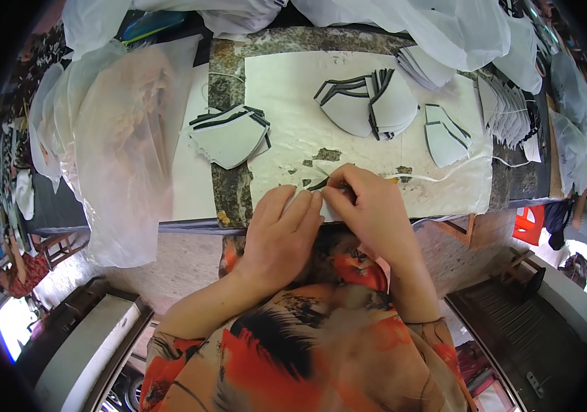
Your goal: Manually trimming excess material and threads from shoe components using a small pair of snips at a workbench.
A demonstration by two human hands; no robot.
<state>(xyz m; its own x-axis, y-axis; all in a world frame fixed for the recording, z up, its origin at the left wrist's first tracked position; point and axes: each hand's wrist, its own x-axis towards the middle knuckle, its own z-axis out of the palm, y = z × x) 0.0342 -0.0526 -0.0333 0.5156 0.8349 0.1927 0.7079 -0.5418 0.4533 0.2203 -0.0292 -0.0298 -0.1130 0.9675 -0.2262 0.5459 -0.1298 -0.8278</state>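
At the near edge of the work table, my left hand (278, 235) and my right hand (370, 206) meet over a white cut panel (330, 213) with a black strip (318, 185) along its edge. Most of this panel is hidden under my fingers. The left fingers bend down and press on it, close together. My right thumb and forefinger pinch at its black edge. Beyond them lies a pile of similar white panels with black edging (393, 103). A single panel (444, 137) lies right of that pile, and a smaller pile (230, 141) sits to the left.
A worn white sheet (286, 89) covers a mottled stone slab (228, 185). Clear plastic bags (125, 130) bulge at the left, with more plastic (438, 27) along the back. Stacked pale pieces (506, 113) stand at the right, near a white cord (438, 180).
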